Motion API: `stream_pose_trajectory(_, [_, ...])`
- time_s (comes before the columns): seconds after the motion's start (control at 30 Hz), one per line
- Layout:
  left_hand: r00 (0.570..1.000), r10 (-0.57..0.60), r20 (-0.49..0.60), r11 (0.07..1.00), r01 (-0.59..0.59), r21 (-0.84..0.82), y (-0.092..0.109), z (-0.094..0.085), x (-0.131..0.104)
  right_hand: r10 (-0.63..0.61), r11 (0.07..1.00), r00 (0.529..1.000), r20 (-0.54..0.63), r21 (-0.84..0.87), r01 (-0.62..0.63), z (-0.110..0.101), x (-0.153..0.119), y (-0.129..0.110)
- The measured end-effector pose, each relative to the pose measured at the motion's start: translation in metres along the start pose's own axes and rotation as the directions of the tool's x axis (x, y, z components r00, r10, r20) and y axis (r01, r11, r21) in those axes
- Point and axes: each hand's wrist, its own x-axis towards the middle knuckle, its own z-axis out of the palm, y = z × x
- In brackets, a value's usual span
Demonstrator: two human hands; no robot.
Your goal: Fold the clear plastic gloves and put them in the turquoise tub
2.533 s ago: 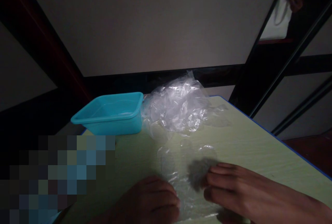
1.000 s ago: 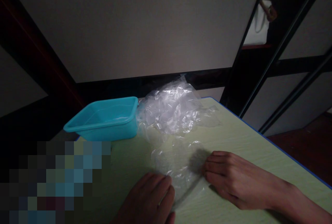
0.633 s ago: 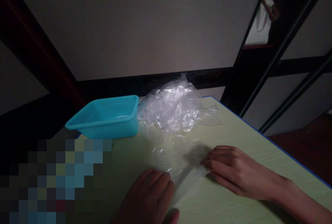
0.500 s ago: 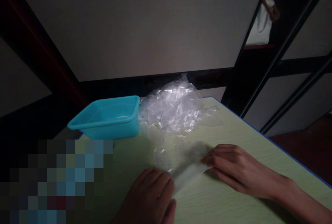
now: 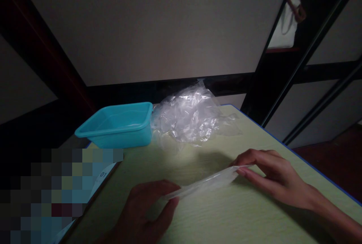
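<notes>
A clear plastic bag, folded into a narrow strip, stretches between my two hands just above the table. My left hand pinches its near left end between thumb and fingers. At the far right end, my right hand grips it the same way, palm turned toward the left. Behind the strip lies a loose heap of crumpled clear plastic bags, shiny and see-through. Left of the heap, touching or nearly touching it, stands a turquoise plastic basin; its visible inside shows no contents.
The pale green wood-grain table has a blue edge. At the lower left, a blurred-out patch covers something with a printed pale edge. A cabinet panel rises behind the table. A white bag sits on a shelf at right.
The piece of plastic was spread low and wide between my hands; now it is a narrower strip, lifted off the table. My left hand has turned from knuckles-up to a pinch.
</notes>
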Motion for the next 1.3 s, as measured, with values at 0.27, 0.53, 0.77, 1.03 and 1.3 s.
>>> stream_pose_trajectory(0.27, [0.663, -0.467, 0.585, 0.268, 0.737, -0.621, 0.015, -0.004, 0.016, 0.341, 0.789, 0.932, 0.123, 0.501, -0.355, 0.008, 0.009, -0.002])
stream_pose_trajectory(0.53, [0.467, -0.536, 0.704, 0.218, 0.882, -0.419, -0.019, 0.016, 0.021, 0.337, 0.716, 0.862, 0.378, 0.492, -0.495, 0.023, 0.006, 0.022])
stream_pose_trajectory(0.77, [0.453, -0.514, 0.728, 0.266, 0.891, -0.368, -0.032, 0.023, 0.012, 0.276, 0.728, 0.801, 0.532, 0.428, -0.535, 0.026, 0.005, 0.024])
stream_pose_trajectory(1.03, [0.422, -0.385, 0.821, 0.276, 0.901, -0.334, -0.025, 0.003, 0.017, 0.342, 0.727, 0.725, 0.598, 0.322, -0.607, 0.021, 0.005, 0.027])
stream_pose_trajectory(1.3, [0.537, -0.509, 0.672, 0.267, 0.841, -0.47, -0.037, 0.014, 0.018, 0.213, 0.687, 0.542, 0.813, 0.269, -0.675, 0.013, 0.003, 0.011])
